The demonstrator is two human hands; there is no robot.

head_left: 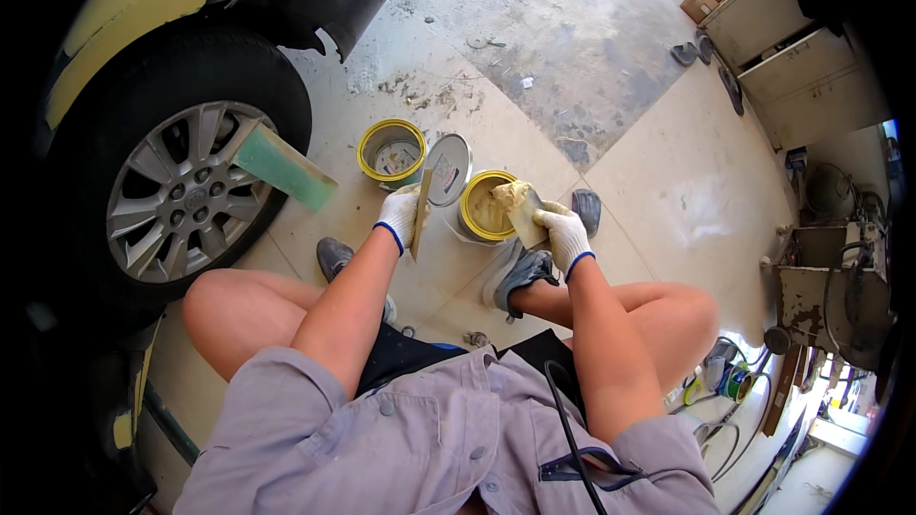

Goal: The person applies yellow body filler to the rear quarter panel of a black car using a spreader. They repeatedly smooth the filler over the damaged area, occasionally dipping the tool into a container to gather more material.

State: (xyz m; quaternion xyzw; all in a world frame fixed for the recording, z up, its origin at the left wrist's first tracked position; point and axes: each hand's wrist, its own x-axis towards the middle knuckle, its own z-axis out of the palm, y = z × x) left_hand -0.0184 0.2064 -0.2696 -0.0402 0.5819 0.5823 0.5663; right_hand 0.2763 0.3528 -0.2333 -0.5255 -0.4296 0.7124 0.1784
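Currently squatting on the concrete floor [534, 48] beside a car wheel [181, 195]. Left hand [399, 217], in a white glove, fingers clenched around a thin flat board [421, 215] held on edge, near vertical. Right hand [563, 234], also gloved, grasps a spreader [527, 215] loaded with a lump of beige filler [510, 195], positioned right over the rim of the open yellow can [480, 210]. That can sits on the floor between the two hands, just ahead of the grey shoes. Loose round lid [448, 168] leans just behind it; second yellow can [391, 151] sits further left. Green sanding block [284, 168] rests against the tyre.
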